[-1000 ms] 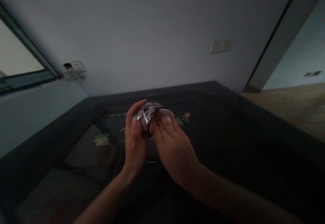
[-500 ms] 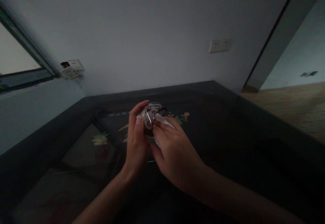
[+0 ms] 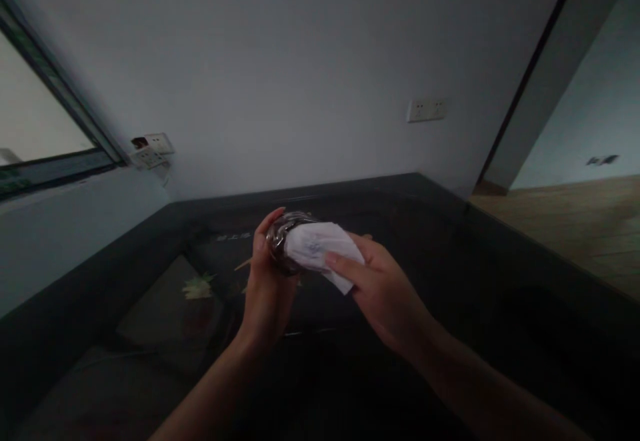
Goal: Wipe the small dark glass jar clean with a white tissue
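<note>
The left hand [image 3: 267,281] is curled around a shiny, faceted glass object [image 3: 281,241] (rounded, reflecting light), holding it above the dark glossy table [image 3: 450,241]. Just to its right, the right hand [image 3: 387,291] pinches a soft white tissue [image 3: 323,251], pressed against the glass.

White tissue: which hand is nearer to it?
Right. The right hand pinches the white tissue against the shiny object; the left hand grips that object beside it.
</note>
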Available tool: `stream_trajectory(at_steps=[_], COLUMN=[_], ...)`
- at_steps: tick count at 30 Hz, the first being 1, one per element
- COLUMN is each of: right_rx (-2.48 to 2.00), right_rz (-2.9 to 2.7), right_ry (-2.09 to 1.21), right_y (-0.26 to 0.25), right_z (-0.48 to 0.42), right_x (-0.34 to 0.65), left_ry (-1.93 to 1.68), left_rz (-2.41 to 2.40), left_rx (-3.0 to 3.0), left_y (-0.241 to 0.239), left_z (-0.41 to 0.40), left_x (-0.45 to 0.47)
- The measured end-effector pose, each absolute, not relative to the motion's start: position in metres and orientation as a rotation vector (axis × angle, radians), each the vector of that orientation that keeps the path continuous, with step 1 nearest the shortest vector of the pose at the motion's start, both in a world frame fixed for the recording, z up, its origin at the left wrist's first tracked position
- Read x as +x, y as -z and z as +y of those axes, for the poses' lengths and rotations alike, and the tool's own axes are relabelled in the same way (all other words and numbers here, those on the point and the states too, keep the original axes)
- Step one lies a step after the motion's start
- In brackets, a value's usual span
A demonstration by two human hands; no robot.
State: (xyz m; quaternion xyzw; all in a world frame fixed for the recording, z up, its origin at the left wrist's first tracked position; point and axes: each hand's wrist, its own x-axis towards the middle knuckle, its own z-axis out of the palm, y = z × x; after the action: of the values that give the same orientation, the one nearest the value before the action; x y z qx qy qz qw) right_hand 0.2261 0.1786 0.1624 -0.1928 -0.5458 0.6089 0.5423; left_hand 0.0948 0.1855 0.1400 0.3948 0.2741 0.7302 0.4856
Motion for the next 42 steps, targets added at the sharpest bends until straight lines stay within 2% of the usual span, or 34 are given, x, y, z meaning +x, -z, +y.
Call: stream_trajectory(at_steps=[3, 7, 12, 15, 18, 21, 25, 35, 42], right_rx=[-0.433, -0.453, -0.435, -0.482, -0.562, -0.381, -0.402, -0.724, -0.729], right_rz=[-1.1, -1.009, -1.113, -1.279, -1.547, -1.836, -2.008, -1.998, -1.942], right_ry=[-1.48, -1.326, -1.101, -0.81, -0.386, 0.002, 0.309, 0.461, 0.431], right_y=[-0.172, -0.179, -0.174, -0.169, -0.161, -0.147, -0.132, -0.139, -0.133], right_z=[0.188, 0.199, 0.206, 0.198, 0.183, 0.171, 0.165, 0.181, 0.184], right_x=[0.241, 0.256, 0.26, 0.255, 0.244, 0.226, 0.206, 0.213, 0.212], left_ry=[-1.643, -1.473, -1.435, -1.404, -1.358, -1.365, -1.388, -1.421, -1.579], left_rz=[0.626, 0.511, 0.49, 0.487, 0.451, 0.41, 0.44, 0.513, 0.575], left_rx=[0.774, 0.654, 0.602, 0.591, 0.57, 0.493, 0.474, 0.555, 0.664], left_y=[-0.153, -0.164, -0.166, -0.165, -0.165, -0.167, -0.169, -0.149, -0.146], left_z=[0.185, 0.182, 0.179, 0.176, 0.173, 0.17, 0.166, 0.16, 0.159], left_x=[0.086, 0.076, 0.078, 0.084, 0.088, 0.087, 0.084, 0.113, 0.11])
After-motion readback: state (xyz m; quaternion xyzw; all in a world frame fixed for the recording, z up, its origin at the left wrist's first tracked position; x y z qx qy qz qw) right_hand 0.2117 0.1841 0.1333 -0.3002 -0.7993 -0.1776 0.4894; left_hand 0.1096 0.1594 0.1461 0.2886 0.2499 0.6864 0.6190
